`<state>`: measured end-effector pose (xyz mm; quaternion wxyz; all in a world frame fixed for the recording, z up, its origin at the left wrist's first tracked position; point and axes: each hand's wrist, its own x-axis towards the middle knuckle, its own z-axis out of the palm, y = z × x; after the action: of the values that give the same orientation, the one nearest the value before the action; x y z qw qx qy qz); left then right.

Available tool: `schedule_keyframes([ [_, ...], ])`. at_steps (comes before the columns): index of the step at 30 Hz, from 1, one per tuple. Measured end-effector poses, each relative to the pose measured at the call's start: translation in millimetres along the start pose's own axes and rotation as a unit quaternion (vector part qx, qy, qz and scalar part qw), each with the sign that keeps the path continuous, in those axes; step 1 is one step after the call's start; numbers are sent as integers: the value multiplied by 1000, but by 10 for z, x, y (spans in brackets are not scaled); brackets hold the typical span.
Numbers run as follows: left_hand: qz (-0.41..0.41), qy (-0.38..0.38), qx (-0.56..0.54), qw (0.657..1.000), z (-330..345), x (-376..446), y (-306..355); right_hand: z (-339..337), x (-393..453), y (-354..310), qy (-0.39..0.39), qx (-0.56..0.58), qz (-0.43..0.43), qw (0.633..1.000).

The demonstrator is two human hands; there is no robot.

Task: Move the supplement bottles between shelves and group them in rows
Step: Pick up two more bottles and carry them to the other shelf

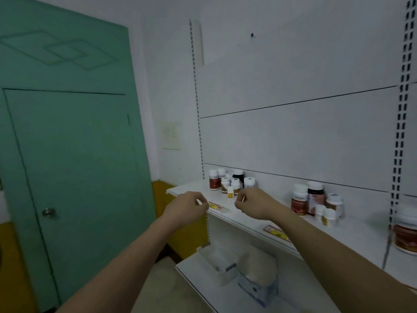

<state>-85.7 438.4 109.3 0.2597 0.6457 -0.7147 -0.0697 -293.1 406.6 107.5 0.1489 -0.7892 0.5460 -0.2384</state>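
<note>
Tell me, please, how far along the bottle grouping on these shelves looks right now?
Done: white-capped supplement bottles stand clustered at the white upper shelf's left end. In hand: nothing; left hand and right hand hover loosely closed. Left: a second loose cluster and the large red-labelled jar.

Head view: looks forward and slightly down from the person's head.
Facing: white shelf [243,216] and wall, green door [74,143] at left.
Nearness: about arm's reach.

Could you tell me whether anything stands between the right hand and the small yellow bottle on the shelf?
Nothing visible does. The right hand hovers just right of the yellow bottle, which stands foremost in its cluster on the shelf.
</note>
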Motion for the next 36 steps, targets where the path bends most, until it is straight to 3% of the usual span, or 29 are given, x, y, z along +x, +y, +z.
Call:
schedule_keyframes([
  [11, 40, -19, -19, 999, 104, 1422, -1038, 393, 1471, 57, 4, -46, 57, 997],
  [22, 137, -70, -134, 979, 217, 2989, -1914, 854, 2614, -17, 79, -43, 167, 982],
  [28, 198, -119, -181, 956, 592, 3490, -1954, 963, 2733, 172, 111, -41, 231, 966],
  [36, 236, -151, -277, 919, 1196, 3950, -1623, 830, 2925, 617, 212, -10, 254, 944],
])
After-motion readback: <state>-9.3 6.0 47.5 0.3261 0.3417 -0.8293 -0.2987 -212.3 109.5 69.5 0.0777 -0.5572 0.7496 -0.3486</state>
